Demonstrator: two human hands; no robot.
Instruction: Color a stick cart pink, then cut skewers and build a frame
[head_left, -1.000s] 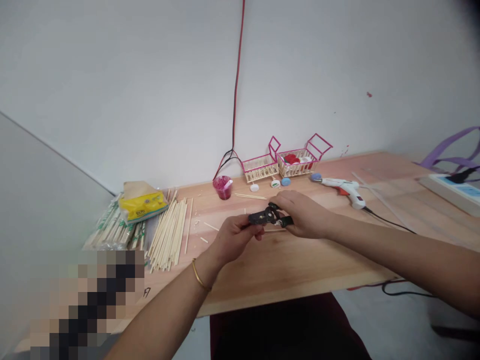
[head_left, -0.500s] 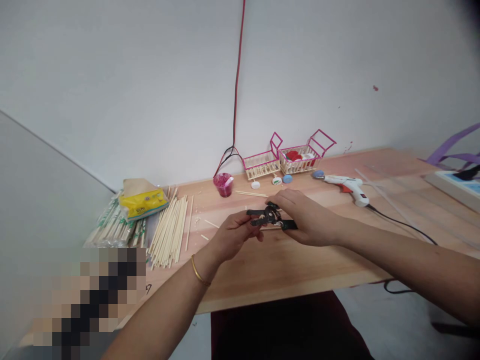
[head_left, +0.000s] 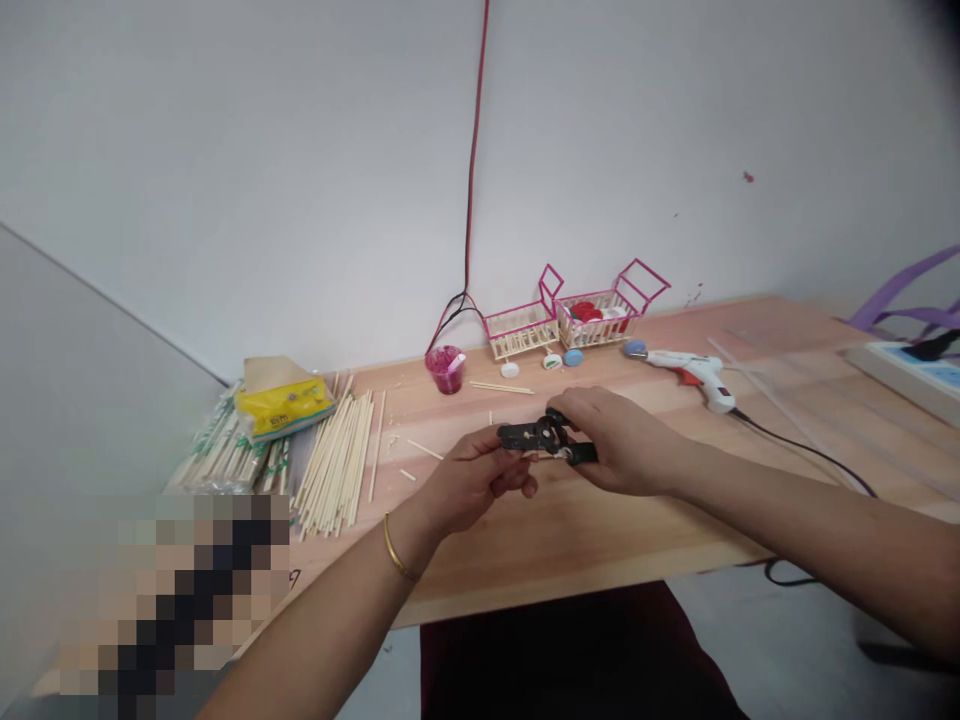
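My right hand (head_left: pixel 619 440) is wrapped round the dark handles of black wire strippers (head_left: pixel 529 436), whose jaws point left and are closed together. A coil spring sits between the handles. Close by the jaws, my left hand (head_left: pixel 472 480) pinches a thin wooden stick (head_left: pixel 541 458); only a short bit of it shows below the tool, and the rest is hidden by fingers and strippers. Both hands are held above the near middle of the wooden table (head_left: pixel 570 540). Short cut stick pieces (head_left: pixel 424 449) lie left of my left hand.
Loose sticks (head_left: pixel 337 465) and packaged sticks under a yellow packet (head_left: pixel 289 405) lie left. Behind my hands stand a pink cup (head_left: pixel 447 370) and two small stick carts (head_left: pixel 523 330) with bottle caps. At right are a glue gun (head_left: pixel 694 372), its cord, and a power strip (head_left: pixel 907 375).
The stripper jaws, spread apart before, are now closed, and my right hand has squeezed the handles nearer together. My left hand stays beside the jaws, its fingers slightly shifted.
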